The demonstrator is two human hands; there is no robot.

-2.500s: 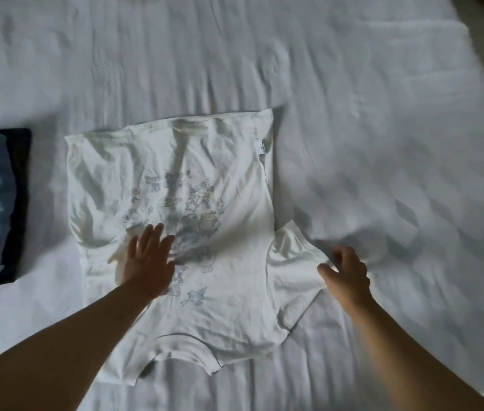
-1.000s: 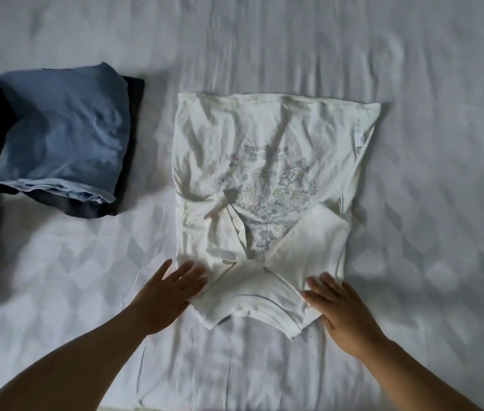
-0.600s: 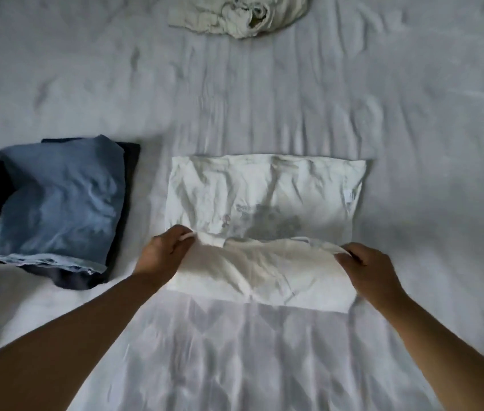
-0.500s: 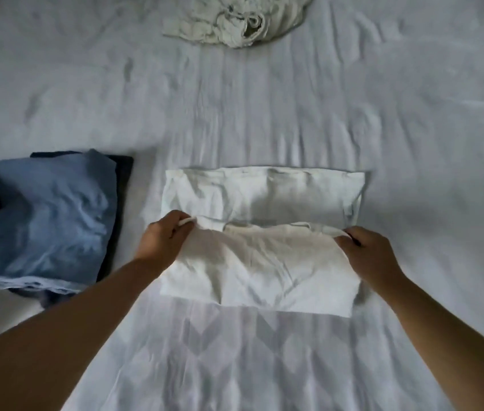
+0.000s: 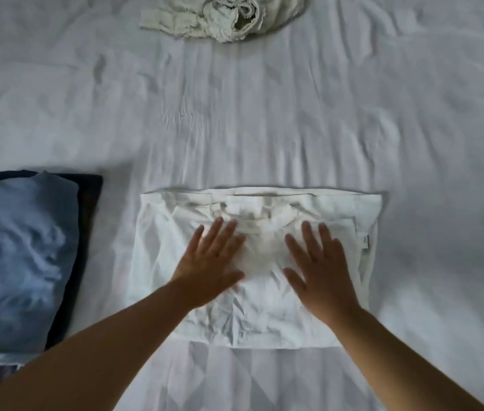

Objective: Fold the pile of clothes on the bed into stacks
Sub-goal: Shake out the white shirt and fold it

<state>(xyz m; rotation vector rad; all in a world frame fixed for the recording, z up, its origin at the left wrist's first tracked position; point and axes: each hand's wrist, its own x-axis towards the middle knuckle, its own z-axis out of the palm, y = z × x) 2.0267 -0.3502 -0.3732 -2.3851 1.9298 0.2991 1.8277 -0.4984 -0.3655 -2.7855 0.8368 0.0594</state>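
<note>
Though creased, flat rectangular cotton shirt [image 5: 252,318]

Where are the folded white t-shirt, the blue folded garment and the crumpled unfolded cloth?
folded white t-shirt [image 5: 264,321]: head view, on its bare lower panel below both hands.
blue folded garment [image 5: 18,262]: head view, middle of its top face, left stack.
crumpled unfolded cloth [image 5: 223,16]: head view, middle of the bunched fabric at the far edge.

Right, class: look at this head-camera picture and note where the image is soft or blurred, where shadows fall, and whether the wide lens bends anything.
Head view: the left hand is slightly motion-blurred, the right hand sharper; both lie flat on the folded white T-shirt. The blue folded garment looks soft and smeared. Light is dim and even, with faint shadows along the shirt's right edge. The forearms splay toward the lower corners, a wide-angle effect.
</note>
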